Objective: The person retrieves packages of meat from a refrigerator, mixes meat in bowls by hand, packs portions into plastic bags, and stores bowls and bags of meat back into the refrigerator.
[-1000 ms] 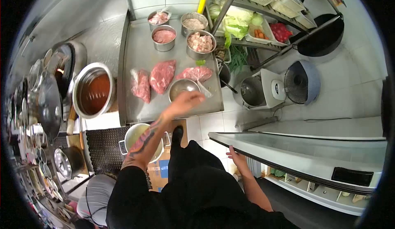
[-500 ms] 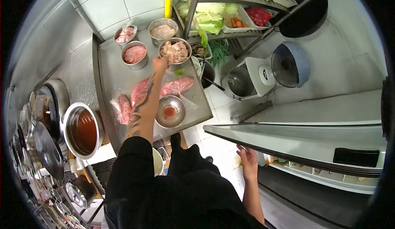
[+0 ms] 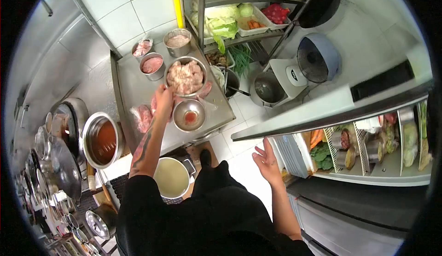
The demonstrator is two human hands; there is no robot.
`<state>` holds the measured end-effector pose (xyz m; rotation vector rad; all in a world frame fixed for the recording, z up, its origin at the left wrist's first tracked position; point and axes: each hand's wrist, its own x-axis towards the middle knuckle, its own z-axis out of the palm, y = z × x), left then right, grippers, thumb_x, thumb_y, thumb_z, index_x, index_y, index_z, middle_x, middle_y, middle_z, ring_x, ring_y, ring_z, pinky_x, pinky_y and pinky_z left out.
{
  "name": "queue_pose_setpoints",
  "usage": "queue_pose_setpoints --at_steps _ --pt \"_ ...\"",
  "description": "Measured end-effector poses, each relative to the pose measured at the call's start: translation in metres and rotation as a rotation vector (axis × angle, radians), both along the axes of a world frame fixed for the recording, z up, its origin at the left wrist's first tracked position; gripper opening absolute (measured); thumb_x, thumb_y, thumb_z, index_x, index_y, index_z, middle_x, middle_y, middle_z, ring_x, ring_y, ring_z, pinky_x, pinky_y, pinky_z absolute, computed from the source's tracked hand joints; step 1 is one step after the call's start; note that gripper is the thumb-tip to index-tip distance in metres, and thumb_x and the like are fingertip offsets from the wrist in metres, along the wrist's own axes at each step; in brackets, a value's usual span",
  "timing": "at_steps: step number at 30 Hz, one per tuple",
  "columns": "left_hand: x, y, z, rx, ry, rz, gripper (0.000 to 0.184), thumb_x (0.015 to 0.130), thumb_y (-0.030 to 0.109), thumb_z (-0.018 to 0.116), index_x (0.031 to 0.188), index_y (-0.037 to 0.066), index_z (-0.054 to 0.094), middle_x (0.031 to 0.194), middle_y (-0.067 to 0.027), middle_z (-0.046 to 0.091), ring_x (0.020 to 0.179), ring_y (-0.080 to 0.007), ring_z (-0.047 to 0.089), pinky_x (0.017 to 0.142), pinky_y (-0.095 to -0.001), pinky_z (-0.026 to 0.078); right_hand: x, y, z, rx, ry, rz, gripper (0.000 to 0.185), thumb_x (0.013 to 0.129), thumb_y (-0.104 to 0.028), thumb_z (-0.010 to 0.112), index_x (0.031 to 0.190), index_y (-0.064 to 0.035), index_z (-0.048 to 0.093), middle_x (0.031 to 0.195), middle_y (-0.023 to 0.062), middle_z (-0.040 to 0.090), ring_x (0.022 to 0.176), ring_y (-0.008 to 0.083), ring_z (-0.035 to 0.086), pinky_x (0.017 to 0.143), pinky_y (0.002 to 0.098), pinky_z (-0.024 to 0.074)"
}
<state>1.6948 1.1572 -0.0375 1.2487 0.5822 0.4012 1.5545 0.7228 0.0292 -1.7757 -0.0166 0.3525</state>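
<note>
Left hand [image 3: 164, 96] grips meat bowl [image 3: 205, 78], right hand [image 3: 267, 162] near fridge door [image 3: 322, 114]

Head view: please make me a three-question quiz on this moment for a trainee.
1. Which hand has its grip on the rim of the meat-filled bowl?
2. True or false: the right hand is clenched around a bottle.
3. Where is the bowl with a red patch, relative to the meat-filled bowl? A) inside it; B) nearer the person; C) up on the shelf.

Key: 1. The left hand. 2. False; it is open. 3. B.
</note>
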Motion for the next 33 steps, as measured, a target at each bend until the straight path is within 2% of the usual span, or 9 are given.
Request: queue_pose_setpoints --at_steps 4,6,10,15,18,24,29,31,33 --pt "-0.111 -0.057 0.045 -0.036 0.016 -0.086 0.016 0.077 0.001 0.056 0.093 0.005 0.058 0.069 -0.0009 0.056 0.051 -0.008 0.053 0.046 -0.0231 0.047 -0.042 -0.036 0.003 -0.036 -0.084 0.078 0.07 0.09 -0.018 0.068 0.147 -0.0027 0.03 0.154 0.0229 0.026 0.126 0.0307 0.052 0.099 0.0399 0.047" --pt "-0.16 -0.081 0.032 -0.126 0.047 -0.097 0.009 0.078 0.001 0.058 0.086 0.002 0.059 0.066 0.0004 0.053 0.056 -0.01 0.056 0.053 -0.0279 0.058 -0.073 -0.055 0.011 -0.045 -0.105 0.1 0.068 0.09 -0.019 0.068 0.146 -0.0039 0.033 0.154 0.023 0.026 0.125 0.0308 0.053 0.099 0.0401 0.0472" --pt "-0.254 -0.155 0.04 -0.223 0.143 -0.179 0.006 0.079 -0.001 0.055 0.083 0.002 0.053 0.067 -0.0038 0.055 0.052 -0.0139 0.059 0.052 -0.0301 0.06 -0.145 -0.102 0.009 -0.092 -0.108 0.179 0.067 0.09 -0.023 0.069 0.145 -0.0036 0.036 0.152 0.0247 0.029 0.123 0.0307 0.055 0.097 0.0407 0.0487" --pt "-0.321 -0.252 0.047 -0.101 0.247 -0.458 0.009 0.074 0.0 0.058 0.081 0.006 0.055 0.069 -0.0008 0.054 0.056 -0.0099 0.055 0.055 -0.0257 0.056 -0.22 -0.164 -0.001 -0.101 0.176 0.162 0.063 0.092 -0.032 0.066 0.142 -0.0037 0.04 0.143 0.0239 0.044 0.098 0.0262 0.067 0.085 0.0341 0.0525" --pt "-0.343 -0.316 0.026 -0.124 0.19 -0.761 0.017 0.075 -0.002 0.059 0.092 0.003 0.06 0.081 -0.0048 0.062 0.067 -0.0122 0.062 0.056 -0.0263 0.054 -0.274 -0.192 -0.034 0.185 0.191 -0.135 0.058 0.093 -0.034 0.064 0.136 0.0004 0.044 0.122 0.0181 0.06 0.084 0.0224 0.07 0.071 0.0308 0.055" --pt "-0.382 -0.491 0.026 0.006 0.312 -1.344 0.025 0.073 -0.003 0.059 0.096 0.007 0.061 0.079 -0.0011 0.061 0.064 -0.0091 0.055 0.055 -0.0253 0.048 -0.422 -0.265 -0.012 0.666 0.368 -0.782 0.027 0.094 -0.015 0.062 0.109 0.0032 0.049 0.093 0.0152 0.06 0.075 0.0277 0.071 0.061 0.0372 0.0624" --pt "-0.454 -0.612 0.058 0.089 0.248 -1.821 0.024 0.074 -0.002 0.06 0.097 0.005 0.061 0.079 -0.0001 0.06 0.067 -0.0094 0.057 0.06 -0.0232 0.047 -0.541 -0.274 0.004 0.723 0.193 -1.307 0.02 0.085 -0.001 0.058 0.102 0.0034 0.046 0.087 0.0192 0.064 0.063 0.0293 0.069 0.054 0.0369 0.062" --pt "-0.475 -0.644 0.058 0.079 0.232 -2.006 0.016 0.083 0.003 0.063 0.098 0.003 0.059 0.083 -0.0036 0.062 0.067 -0.0109 0.059 0.06 -0.0254 0.051 -0.571 -0.277 0.004 0.74 0.176 -1.444 0.018 0.085 -0.001 0.057 0.1 0.0037 0.047 0.086 0.0204 0.064 0.062 0.0296 0.069 0.052 0.036 0.0616" --pt "-0.496 -0.676 0.027 0.119 0.197 -2.095 0.015 0.086 0.007 0.064 0.099 0.003 0.059 0.084 -0.0043 0.062 0.071 -0.0121 0.061 0.063 -0.026 0.052 -0.605 -0.29 -0.002 0.726 0.121 -1.622 0.017 0.085 0.001 0.055 0.098 0.0048 0.046 0.082 0.0203 0.062 0.059 0.0306 0.068 0.048 0.0344 0.0607"
